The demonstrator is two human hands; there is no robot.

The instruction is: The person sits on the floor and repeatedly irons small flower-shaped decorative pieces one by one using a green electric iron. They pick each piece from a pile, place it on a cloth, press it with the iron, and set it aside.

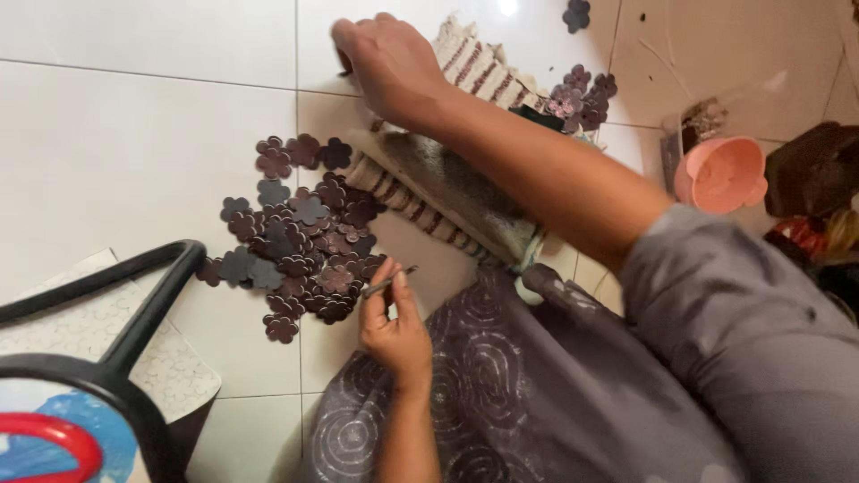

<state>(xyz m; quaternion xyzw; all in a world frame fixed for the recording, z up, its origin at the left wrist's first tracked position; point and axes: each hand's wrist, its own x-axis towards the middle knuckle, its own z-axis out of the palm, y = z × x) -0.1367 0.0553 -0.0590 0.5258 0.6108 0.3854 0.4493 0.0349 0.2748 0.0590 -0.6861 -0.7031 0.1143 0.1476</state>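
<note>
Left hand (394, 329) is pinching a thin metal tool (390, 283) right beside the flower cutouts (300, 241) lying on the floor (134, 134); right hand (389, 63), fingers curled, is reaching far past them.

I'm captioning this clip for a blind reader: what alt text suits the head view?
Seen from above, a person's left hand pinches a thin metal tool beside a pile of dark flower-shaped cutouts on a white tiled floor, while the right hand reaches onto a striped woven mat.
</note>
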